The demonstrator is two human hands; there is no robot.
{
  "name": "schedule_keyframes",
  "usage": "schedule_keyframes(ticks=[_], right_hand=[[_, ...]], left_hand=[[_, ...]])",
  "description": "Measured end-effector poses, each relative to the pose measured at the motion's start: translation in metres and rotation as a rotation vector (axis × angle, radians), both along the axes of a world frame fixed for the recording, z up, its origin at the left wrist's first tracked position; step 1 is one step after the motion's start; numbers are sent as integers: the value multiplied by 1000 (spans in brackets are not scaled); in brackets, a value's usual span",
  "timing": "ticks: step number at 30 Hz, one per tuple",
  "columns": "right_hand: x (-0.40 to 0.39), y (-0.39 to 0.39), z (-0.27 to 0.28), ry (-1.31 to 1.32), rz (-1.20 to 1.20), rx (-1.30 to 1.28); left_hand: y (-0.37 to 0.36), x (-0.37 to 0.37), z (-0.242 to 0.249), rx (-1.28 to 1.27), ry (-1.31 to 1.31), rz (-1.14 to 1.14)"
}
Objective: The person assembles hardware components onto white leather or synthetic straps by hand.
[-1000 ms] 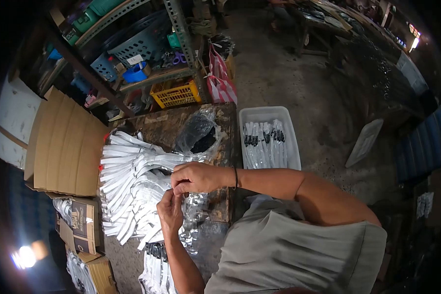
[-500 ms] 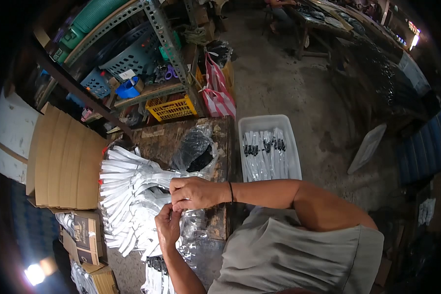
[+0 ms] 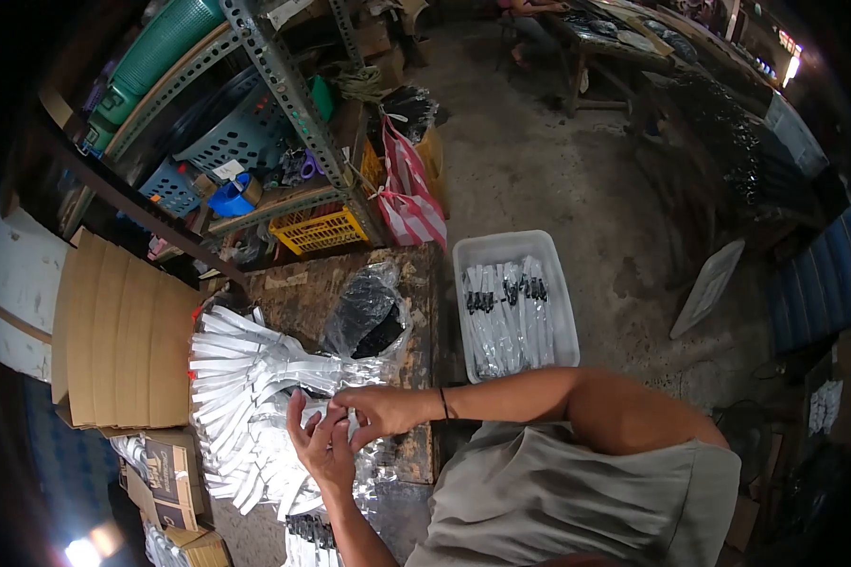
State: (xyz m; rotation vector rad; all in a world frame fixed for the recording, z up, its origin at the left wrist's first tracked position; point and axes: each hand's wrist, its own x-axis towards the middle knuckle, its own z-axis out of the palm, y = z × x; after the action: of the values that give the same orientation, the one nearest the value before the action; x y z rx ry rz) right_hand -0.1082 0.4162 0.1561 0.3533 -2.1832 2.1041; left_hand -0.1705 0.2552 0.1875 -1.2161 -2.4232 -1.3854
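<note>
White strips [image 3: 227,364] lie fanned on a worn wooden table [image 3: 284,283]. Room: concrete floor [image 3: 529,180]; metal shelf [image 3: 288,85] ahead, to the left; tub [image 3: 565,321] of bagged strips just right of the table. Long axis: roughly left-right, outer ends pointing left, nearer ones slanting toward the near side. Position: strips below and left of both hands. Left hand [image 3: 326,454]: fingers partly spread, meeting the right's fingertips. Right hand [image 3: 388,411]: thumb and forefinger curled. Cannot tell if either grips anything.
</note>
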Motion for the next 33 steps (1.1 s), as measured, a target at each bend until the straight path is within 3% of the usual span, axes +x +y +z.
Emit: schedule_keyframes(ticks=[2, 6, 9, 14, 15, 16, 18, 19, 21, 22, 23, 26, 28, 31, 33], right_hand=[[-10, -7, -10, 127, -5, 43], [-22, -7, -3, 114, 29, 47], [-27, -23, 8, 104, 113, -385], [-31, -23, 45, -74, 201, -438], [-31, -18, 55, -146, 227, -415], [-32, -16, 61, -20, 195, -391], [-37, -15, 71, 232, 130, -338], [-46, -16, 70, 426, 67, -316], [-45, -4, 85, 336, 83, -314], [-44, 3, 93, 289, 93, -312], [-44, 8, 98, 156, 155, -433], [-46, 33, 118, 147, 144, -453], [-51, 53, 132, 268, 35, -351], [-39, 79, 180, 174, -204, -198], [-44, 92, 187, 260, -273, -198]], left_hand=[[3, 4, 5, -4, 52, -5], [-2, -3, 24, -4, 91, -47], [-1, -3, 39, 3, 200, 5], [-9, -26, 56, 157, 325, -84], [-8, -25, 68, 173, 113, -68], [-9, -27, 70, 221, -53, -84], [-35, -44, 73, 24, -524, -283], [-54, -55, 65, -135, -621, -284], [-49, -61, 65, -391, -772, -358], [-51, -54, 64, -389, -943, -413], [-45, -53, 67, -441, -935, -487], [-37, -46, 80, -441, -1104, -559], [-37, -49, 74, -552, -942, -628], [-35, -54, 73, -619, -659, -871], [-22, -42, 83, -536, -701, -1041]])
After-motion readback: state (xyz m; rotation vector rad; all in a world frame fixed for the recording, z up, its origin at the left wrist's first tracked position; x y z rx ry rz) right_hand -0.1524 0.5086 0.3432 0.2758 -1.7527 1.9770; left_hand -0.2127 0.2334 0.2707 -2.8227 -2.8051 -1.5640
